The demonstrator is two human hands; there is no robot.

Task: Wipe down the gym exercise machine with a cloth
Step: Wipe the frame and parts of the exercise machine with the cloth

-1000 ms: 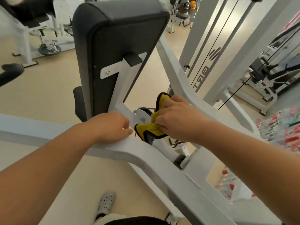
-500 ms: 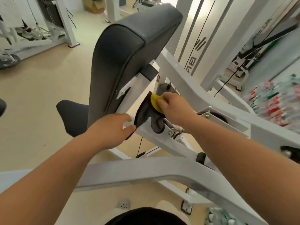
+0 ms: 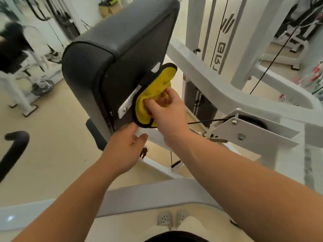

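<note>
A white-framed exercise machine (image 3: 201, 74) with a tall dark grey back pad (image 3: 115, 55) fills the middle of the head view. My right hand (image 3: 167, 112) grips a yellow cloth with a black edge (image 3: 153, 91) and holds it against the back of the pad, over the white mounting bracket (image 3: 125, 105). Just below, my left hand (image 3: 125, 147) rests with relaxed fingers on the white support bar under the pad. The bracket's upper part is hidden by the cloth.
A black cable (image 3: 272, 60) and weight stack (image 3: 197, 103) stand behind the frame. A white crossbar (image 3: 150, 196) runs across in front of my feet. Other gym machines (image 3: 19, 55) stand at the left, with a black handle (image 3: 14, 149) at the left edge.
My right hand has carried the cloth up from the lower frame joint to the back of the pad. My left hand has shifted up along the support bar.
</note>
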